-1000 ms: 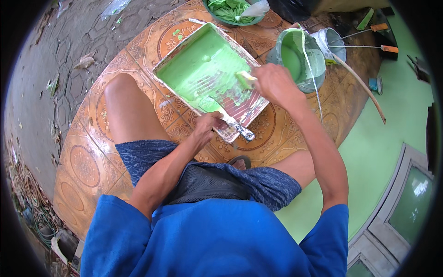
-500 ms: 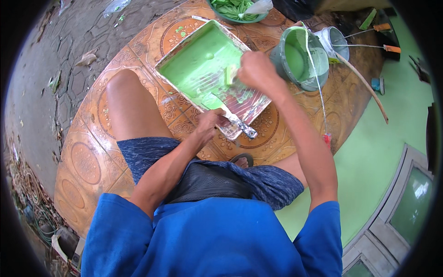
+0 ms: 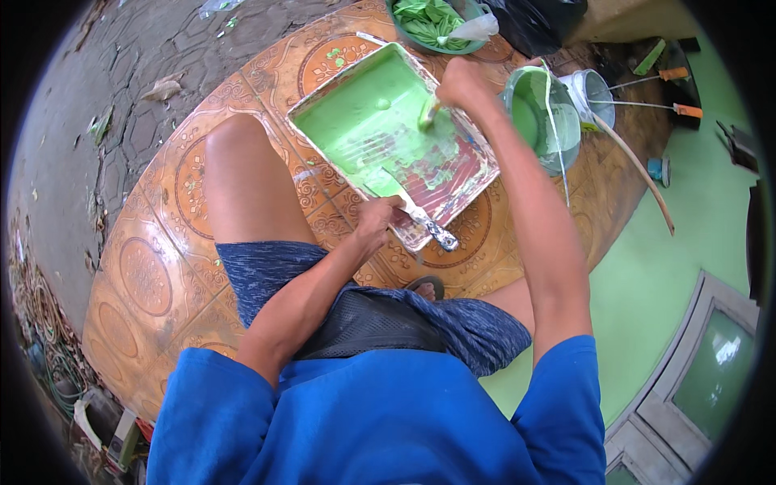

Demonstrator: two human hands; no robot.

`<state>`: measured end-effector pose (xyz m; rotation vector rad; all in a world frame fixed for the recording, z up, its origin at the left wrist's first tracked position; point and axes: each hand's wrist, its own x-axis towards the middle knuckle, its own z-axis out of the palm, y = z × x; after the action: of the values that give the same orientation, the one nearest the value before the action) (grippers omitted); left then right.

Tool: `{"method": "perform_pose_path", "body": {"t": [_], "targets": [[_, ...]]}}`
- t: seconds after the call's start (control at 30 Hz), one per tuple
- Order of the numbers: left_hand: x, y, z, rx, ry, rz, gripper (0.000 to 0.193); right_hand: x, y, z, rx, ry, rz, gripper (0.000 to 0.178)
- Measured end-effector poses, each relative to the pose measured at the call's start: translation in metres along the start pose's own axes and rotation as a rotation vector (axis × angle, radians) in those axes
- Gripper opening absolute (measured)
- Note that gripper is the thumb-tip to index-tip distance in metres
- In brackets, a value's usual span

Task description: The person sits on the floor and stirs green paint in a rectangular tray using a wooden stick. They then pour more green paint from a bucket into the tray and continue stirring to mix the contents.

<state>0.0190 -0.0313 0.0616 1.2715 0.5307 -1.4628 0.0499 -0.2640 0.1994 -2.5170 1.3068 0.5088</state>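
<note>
A paint tray (image 3: pixel 323 164) with green paint pooled in its far end and a ribbed, smeared slope at the near end lies in front of me. My left hand (image 3: pixel 380 217) is closed on its near left edge. Close beside those fingers, a scraper (image 3: pixel 419 217) with a paint-spotted handle rests across the tray, its blade coated green. Over the tray's right side, my right hand (image 3: pixel 469 81) is closed on a paintbrush (image 3: pixel 427 113); the handle is hidden in the fist. The green bristles are at the ribbed slope; whether they touch it I cannot tell.
Right of the tray stand a bucket (image 3: pixel 563 133) of green paint and a white pail (image 3: pixel 584 81). A stick (image 3: pixel 638 153) leans there. Behind are a green basin (image 3: pixel 404 31) and a black bag (image 3: pixel 537 24). Paint rollers (image 3: pixel 672 73) lie at the far right.
My right hand has moved farther away with the paintbrush, whose bristles are now tilted and farther up the tray. The left hand keeps its place on the tray. The whole view has shifted slightly.
</note>
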Motion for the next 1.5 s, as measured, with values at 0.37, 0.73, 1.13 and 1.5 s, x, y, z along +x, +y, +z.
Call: {"method": "perform_pose_path", "body": {"t": [0.37,0.73,1.13,1.5], "targets": [[-0.007,0.008,-0.007,-0.026,0.029,0.025,0.008,-0.001,-0.003,-0.006,-0.176,-0.069,-0.008,0.028],[-0.011,0.009,-0.005,-0.001,0.039,0.035,0.011,-0.020,-0.024,-0.018,-0.196,-0.080,-0.109,0.024],[-0.010,0.009,-0.004,-0.062,0.010,0.017,0.015,-0.036,-0.038,0.005,0.034,0.023,-0.257,0.020],[-0.011,0.014,-0.006,-0.006,0.032,-0.049,0.017,-0.095,0.023,0.034,0.329,0.207,-0.165,0.023]]}}
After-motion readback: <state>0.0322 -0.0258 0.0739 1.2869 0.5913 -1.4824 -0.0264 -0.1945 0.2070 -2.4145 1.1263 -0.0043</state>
